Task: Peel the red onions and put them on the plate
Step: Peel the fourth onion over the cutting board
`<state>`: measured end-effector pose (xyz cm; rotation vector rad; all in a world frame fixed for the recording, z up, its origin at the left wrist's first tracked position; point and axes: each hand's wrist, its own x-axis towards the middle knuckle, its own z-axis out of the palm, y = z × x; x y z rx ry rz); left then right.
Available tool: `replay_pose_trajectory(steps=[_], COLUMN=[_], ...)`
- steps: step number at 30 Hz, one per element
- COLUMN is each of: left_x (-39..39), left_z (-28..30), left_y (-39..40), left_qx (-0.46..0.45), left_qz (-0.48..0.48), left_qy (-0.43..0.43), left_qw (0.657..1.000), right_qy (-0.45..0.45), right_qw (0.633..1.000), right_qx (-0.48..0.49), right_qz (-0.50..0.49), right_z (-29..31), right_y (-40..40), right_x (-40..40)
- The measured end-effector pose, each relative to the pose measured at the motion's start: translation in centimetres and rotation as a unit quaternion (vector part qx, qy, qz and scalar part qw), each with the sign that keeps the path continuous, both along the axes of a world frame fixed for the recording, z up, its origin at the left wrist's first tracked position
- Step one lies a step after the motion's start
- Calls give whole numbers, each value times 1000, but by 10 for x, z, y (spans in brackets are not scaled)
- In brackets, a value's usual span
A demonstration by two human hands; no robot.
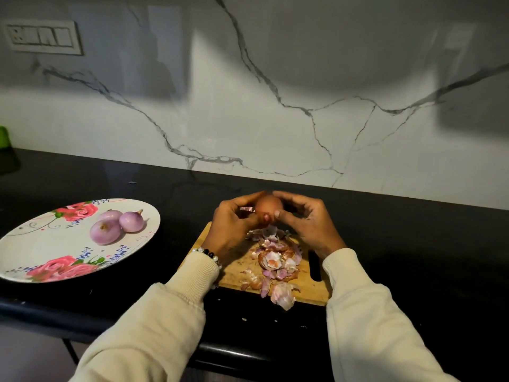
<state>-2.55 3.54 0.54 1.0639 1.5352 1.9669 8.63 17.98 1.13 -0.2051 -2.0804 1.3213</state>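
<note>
Seen from the head camera, a person in cream sleeves holds a red onion (268, 204) above the far end of a wooden cutting board (311, 292) on a black kitchen counter (413, 244). The left hand (234, 224) curls round the onion from one side and the right hand (305, 220) curls round it from the other, thumbs meeting at its near underside, so both hands grip the same bulb. The onion is round and wears its dry, orange-brown outer skin across the side facing the camera; a pale flake of loosened skin (246, 209) shows between the left fingers. A heap of peeled skins (278, 260), papery pink, white and rust, lies on the board below the hands, some spilling over its near edge. To the left, well apart from the board, a white plate (41, 244) painted with pink roses carries three peeled onions (118, 226), smooth and pale purple, touching in a cluster toward its far side. A beaded bracelet (210, 255) circles the left wrist. Behind the counter rises a white marble-patterned wall (275, 119) with a switch panel (42, 37) at upper left.
</note>
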Motion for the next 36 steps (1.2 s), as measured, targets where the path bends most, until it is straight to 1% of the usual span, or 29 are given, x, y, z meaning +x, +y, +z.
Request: replay_pose_trajectory(steps=[3,5,7,10,13,14,17,21,23,26,29,36], left_x=[2,4,2,4,4,3,-1,4,6,7,5,2], left_z=[2,4,3,1,1,2,0,2,4,5,4,1], left_y=[0,0,1,1,1,2,3,4,4,3,3,5], left_qx=[2,-8,-16,-3,-9,-13,-35,-65,-56,-27,-29,-37], left_qz=[-1,1,-12,-29,15,32,56,-4,-31,-41,-36,-35], left_qy=[-31,-16,9,0,-5,-9,-45,-132,-154,-190,-204,-229], left_qw=[1000,1000,1000,1000,1000,999,997,989,986,981,978,972], right_qy=[13,0,-25,-48,-34,-32,-27,-9,3,-2,-12,-23], right_qw=[999,998,996,993,985,985,991,996,998,1000,999,999], right_qx=[-39,-65,-87,-94,-147,-150,-125,-89,-60,-7,32,38], right_qz=[-3,-4,18,55,85,81,48,19,15,6,-10,-14], right_z=[0,-1,-3,-6,-3,-2,-2,-1,-2,-4,-5,-5], right_y=[4,7,7,8,6,5,3,1,1,1,1,1], right_x=[2,1,-1,-1,1,2,1,0,-2,-4,-5,-5])
